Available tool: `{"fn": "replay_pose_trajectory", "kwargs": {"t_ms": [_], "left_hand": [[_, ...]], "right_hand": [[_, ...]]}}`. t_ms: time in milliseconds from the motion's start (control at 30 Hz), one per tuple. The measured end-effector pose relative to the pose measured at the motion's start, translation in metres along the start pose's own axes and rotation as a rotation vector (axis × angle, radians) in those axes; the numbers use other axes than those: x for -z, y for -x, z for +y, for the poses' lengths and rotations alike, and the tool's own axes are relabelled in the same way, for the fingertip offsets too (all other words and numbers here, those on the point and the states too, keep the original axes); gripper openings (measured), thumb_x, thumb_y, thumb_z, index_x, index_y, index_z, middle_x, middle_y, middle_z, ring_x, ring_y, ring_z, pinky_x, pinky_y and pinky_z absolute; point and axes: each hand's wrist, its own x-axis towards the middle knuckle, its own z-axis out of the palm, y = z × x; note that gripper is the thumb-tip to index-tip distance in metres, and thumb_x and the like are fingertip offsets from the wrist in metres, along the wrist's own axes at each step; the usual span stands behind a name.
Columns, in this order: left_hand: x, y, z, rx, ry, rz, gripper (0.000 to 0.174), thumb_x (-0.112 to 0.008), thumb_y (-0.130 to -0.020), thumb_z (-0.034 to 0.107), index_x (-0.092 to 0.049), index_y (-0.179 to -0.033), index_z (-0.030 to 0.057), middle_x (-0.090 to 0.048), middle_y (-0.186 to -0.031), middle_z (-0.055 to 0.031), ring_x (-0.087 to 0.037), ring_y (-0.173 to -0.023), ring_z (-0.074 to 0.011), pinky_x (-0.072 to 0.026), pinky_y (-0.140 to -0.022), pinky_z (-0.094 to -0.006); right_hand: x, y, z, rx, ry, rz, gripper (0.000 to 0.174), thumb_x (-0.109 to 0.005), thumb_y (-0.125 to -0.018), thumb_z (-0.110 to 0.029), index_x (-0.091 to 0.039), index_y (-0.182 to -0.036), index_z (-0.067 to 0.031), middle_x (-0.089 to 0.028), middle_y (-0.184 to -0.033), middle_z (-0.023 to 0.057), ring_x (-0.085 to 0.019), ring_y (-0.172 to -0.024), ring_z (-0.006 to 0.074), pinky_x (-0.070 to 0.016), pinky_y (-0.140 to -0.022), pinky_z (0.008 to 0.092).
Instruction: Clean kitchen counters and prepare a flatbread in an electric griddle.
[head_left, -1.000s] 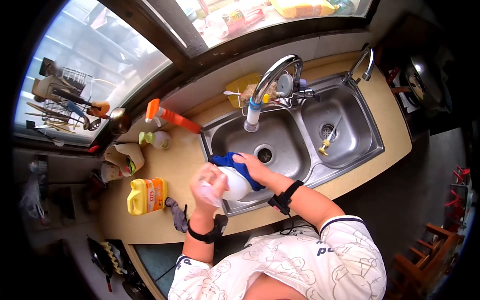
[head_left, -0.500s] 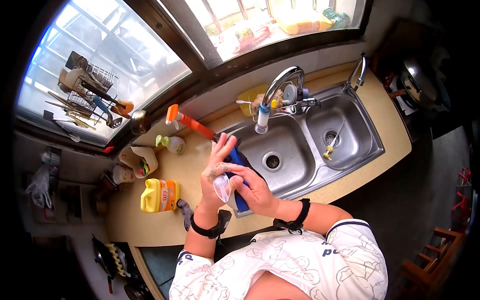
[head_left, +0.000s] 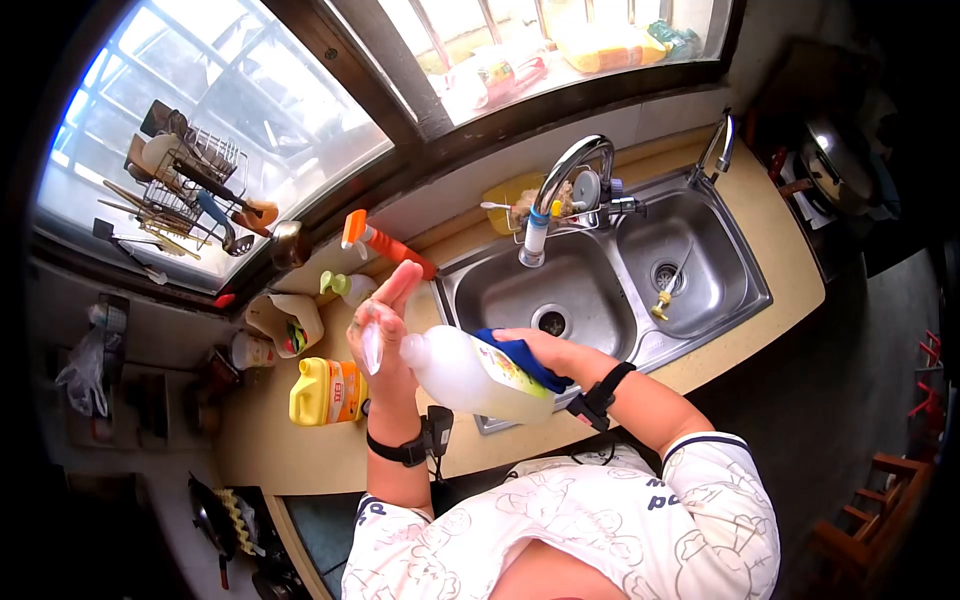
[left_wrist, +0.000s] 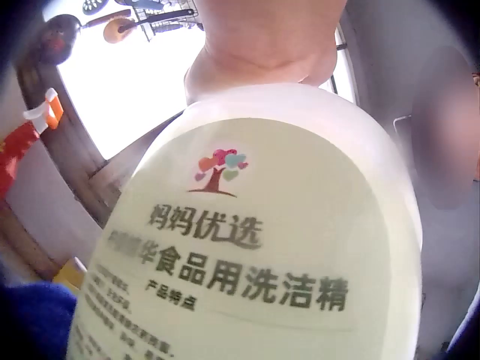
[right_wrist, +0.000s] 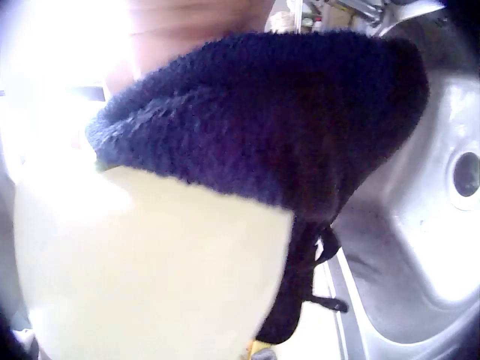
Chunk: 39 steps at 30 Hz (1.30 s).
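Note:
A large translucent dish soap bottle point(head_left: 465, 375) with pale liquid is held tilted over the counter by the sink's front left corner, its neck toward my left hand. With my right hand point(head_left: 540, 348) I hold a fuzzy dark blue cloth point(head_left: 522, 362) against the bottle's side; the cloth also shows in the right wrist view. My left hand point(head_left: 388, 325) is raised at the neck, fingers pointing up. It holds a small clear plastic piece point(head_left: 372, 350), cone-like in outline. The printed label point(left_wrist: 217, 225) fills the left wrist view.
The double sink point(head_left: 600, 370) lies to the right under a curved faucet point(head_left: 560, 170), with a yellow pump head point(head_left: 661, 305) in its right basin. On the counter at left stand a yellow jug point(head_left: 325, 392), a soap pump bottle point(head_left: 348, 288) and an orange spray bottle point(head_left: 395, 250).
The bottle has swung from near upright to tilted, its neck now left. My right hand has moved right with the cloth along its side; my left hand has moved left and up.

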Motion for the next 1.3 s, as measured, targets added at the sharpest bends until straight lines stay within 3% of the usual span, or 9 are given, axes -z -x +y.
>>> {"fn": "replay_pose_trajectory", "kwargs": {"t_ms": [233,400,600,800,867,967,1133,1200,1300], "left_hand": [[0.003,0.004,0.007,-0.072,0.032,0.104,0.031,-0.063,-0.083,0.036,-0.05,-0.076,0.0089,-0.053,-0.121,-0.0223,-0.051,-0.115,-0.0312,-0.0333,-0.103,-0.0395],[-0.017,0.013,0.021,-0.109,-0.071,0.272,0.03,-0.06,-0.085,0.036,-0.05,-0.077,0.0091,-0.056,-0.117,-0.0213,-0.053,-0.111,-0.0297,-0.0334,-0.103,-0.0384],[-0.02,0.027,0.022,0.037,-0.128,-0.223,0.091,-0.084,-0.049,0.047,-0.046,-0.12,0.0021,-0.048,-0.124,-0.016,-0.047,-0.115,-0.0257,-0.039,-0.095,-0.0359],[0.014,0.01,0.022,-0.04,-0.162,-0.332,0.028,-0.072,-0.075,0.024,-0.06,-0.079,-0.0006,-0.062,-0.1,-0.0177,-0.058,-0.092,-0.0231,-0.0454,-0.081,-0.0324],[0.004,0.016,0.033,0.203,-0.234,-0.133,0.027,-0.062,-0.084,0.026,-0.061,-0.076,0.0,-0.064,-0.095,-0.0167,-0.06,-0.089,-0.0223,-0.0456,-0.08,-0.0304],[0.001,0.034,0.02,0.089,-0.342,0.145,0.039,-0.047,-0.092,0.032,-0.059,-0.074,0.0,-0.064,-0.096,-0.0158,-0.059,-0.09,-0.0212,-0.0456,-0.081,-0.0297],[0.001,0.037,0.004,0.185,-0.085,0.484,0.052,-0.039,-0.095,0.042,-0.054,-0.067,0.0007,-0.064,-0.092,-0.0181,-0.059,-0.083,-0.0201,-0.0458,-0.078,-0.0313],[0.006,0.024,-0.006,0.16,-0.172,0.497,0.051,-0.041,-0.094,0.042,-0.053,-0.066,0.0008,-0.064,-0.084,-0.0185,-0.059,-0.076,-0.0206,-0.0459,-0.074,-0.0316],[0.015,-0.002,-0.023,0.118,-0.172,0.469,0.045,-0.045,-0.094,0.035,-0.053,-0.067,0.0004,-0.064,-0.077,-0.0161,-0.061,-0.074,-0.0212,-0.0464,-0.072,-0.0311]], "right_hand": [[0.034,0.02,0.028,0.001,-0.637,-0.251,0.053,-0.04,-0.093,-0.041,-0.04,-0.13,-0.0032,-0.046,-0.131,0.0132,-0.048,-0.117,0.0235,-0.0371,-0.1,0.0359],[0.017,0.03,0.023,0.12,-0.736,-0.212,0.069,-0.061,-0.078,-0.046,-0.042,-0.128,-0.0026,-0.05,-0.127,0.0148,-0.051,-0.113,0.0273,-0.0372,-0.099,0.0386],[0.036,0.017,0.036,0.069,-0.802,-0.339,0.048,-0.04,-0.092,-0.041,-0.054,-0.114,-0.0004,-0.061,-0.11,0.0153,-0.06,-0.096,0.0278,-0.0467,-0.087,0.0359],[0.042,0.025,0.031,0.034,-0.671,-0.226,0.045,-0.04,-0.091,-0.038,-0.057,-0.108,0.0005,-0.064,-0.099,0.014,-0.062,-0.088,0.0266,-0.0493,-0.08,0.0355],[0.037,0.027,0.027,-0.004,-0.597,-0.212,0.045,-0.041,-0.091,-0.038,-0.057,-0.107,0.0005,-0.064,-0.098,0.014,-0.062,-0.087,0.0263,-0.0493,-0.08,0.0355],[0.02,0.026,0.013,0.065,-0.631,-0.195,0.047,-0.039,-0.091,-0.039,-0.057,-0.107,0.0009,-0.064,-0.098,0.0144,-0.062,-0.087,0.0255,-0.0494,-0.08,0.036],[0.023,0.012,0.017,0.19,-0.377,0.374,0.047,-0.045,-0.09,-0.041,-0.057,-0.106,0.0007,-0.064,-0.093,0.0126,-0.063,-0.08,0.0232,-0.0502,-0.074,0.0344],[0.03,0.003,0.027,0.255,0.238,0.699,0.039,-0.053,-0.088,-0.038,-0.06,-0.096,0.0001,-0.063,-0.084,0.01,-0.061,-0.073,0.0167,-0.049,-0.067,0.0306],[0.042,0.009,0.023,0.244,0.397,0.706,0.036,-0.055,-0.087,-0.035,-0.06,-0.093,-0.0002,-0.063,-0.082,0.0093,-0.061,-0.07,0.0157,-0.0496,-0.063,0.0295]]}}
